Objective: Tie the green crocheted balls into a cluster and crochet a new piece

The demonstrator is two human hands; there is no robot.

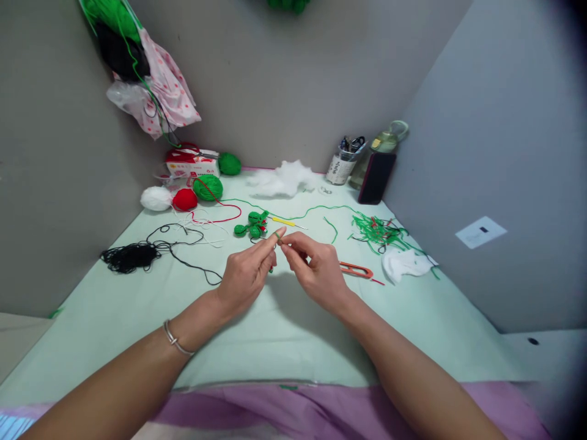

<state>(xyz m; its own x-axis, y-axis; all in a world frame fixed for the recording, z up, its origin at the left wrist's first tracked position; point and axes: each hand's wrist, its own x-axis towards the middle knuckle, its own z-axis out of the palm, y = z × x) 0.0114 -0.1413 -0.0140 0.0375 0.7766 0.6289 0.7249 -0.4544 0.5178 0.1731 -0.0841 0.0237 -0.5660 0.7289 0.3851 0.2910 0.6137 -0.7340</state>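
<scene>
My left hand (247, 269) is raised over the front middle of the table, its index finger stretched out and its other fingers curled in. Around that fingertip runs a loop of green yarn (277, 236), and a bit of green shows below the curled fingers. My right hand (316, 263) meets it there, thumb and index finger pinched on the yarn at the loop. Just behind the hands lies a green crocheted piece (255, 225) with round lobes and small red spots. Beside it is a crochet hook with a yellow handle (283, 221).
Black yarn (131, 258) and white, red and green balls (208, 187) lie at left. White stuffing (287, 179) is at the back. Orange-handled snips (356, 269), green yarn scraps (378, 232), a phone (376, 178), a bottle (385, 142) and a pen cup (342, 165) stand or lie at right.
</scene>
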